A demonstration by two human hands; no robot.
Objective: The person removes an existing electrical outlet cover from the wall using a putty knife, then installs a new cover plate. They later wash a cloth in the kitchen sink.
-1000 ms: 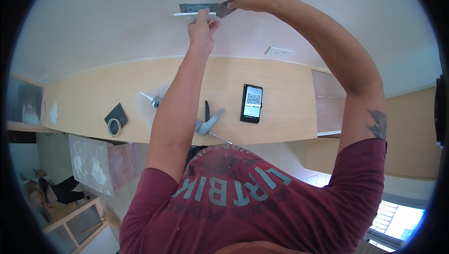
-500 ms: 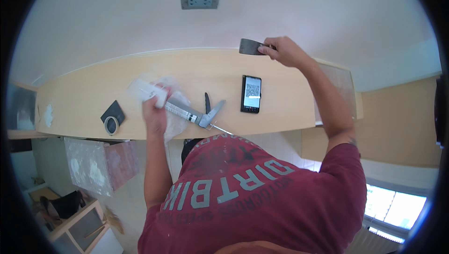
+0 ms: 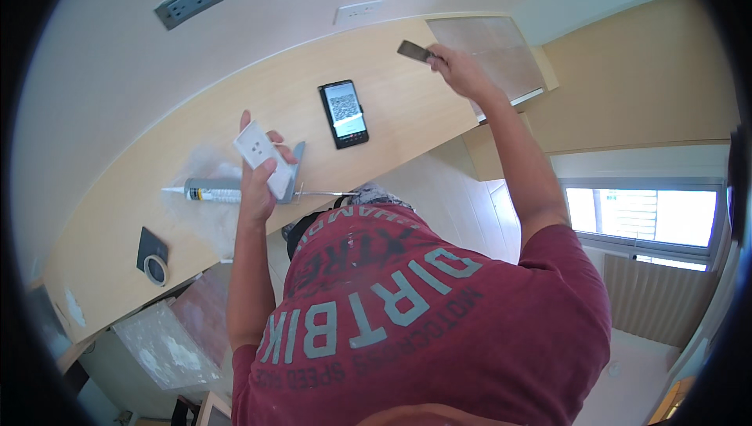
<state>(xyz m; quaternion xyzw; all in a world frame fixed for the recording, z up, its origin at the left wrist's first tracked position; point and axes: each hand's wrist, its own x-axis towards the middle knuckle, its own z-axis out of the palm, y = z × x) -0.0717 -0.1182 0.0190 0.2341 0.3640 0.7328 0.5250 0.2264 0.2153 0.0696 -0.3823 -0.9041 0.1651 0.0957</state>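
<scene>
My left hand (image 3: 257, 183) grips a white wall-outlet plate (image 3: 265, 158) with small slots, thumb across its face. Below it on the pale wooden counter (image 3: 235, 97) lies a caulking gun (image 3: 215, 190) with a white-nozzled cartridge; the plate and hand hide part of the gun. Clear plastic wrapping (image 3: 196, 166) lies around the gun. Held out over the counter's far right part, my right hand (image 3: 462, 73) has its fingers closed on a flat dark strip (image 3: 414, 50); whether it is a scraper blade I cannot tell. Between the hands lies a phone (image 3: 343, 113) with its screen lit.
A roll of tape (image 3: 155, 269) rests on a dark square sheet (image 3: 152, 249) at the left. On the wall are a grey outlet (image 3: 189, 3) and a white outlet (image 3: 359, 12). A translucent panel (image 3: 489, 50) is at the counter's right end; a white-smeared box (image 3: 168, 348) stands below its left edge.
The view has turned right, bringing the white wall outlet into sight. My left hand has turned the plate so its slotted face shows. My right hand still holds the dark strip, now farther from the wall.
</scene>
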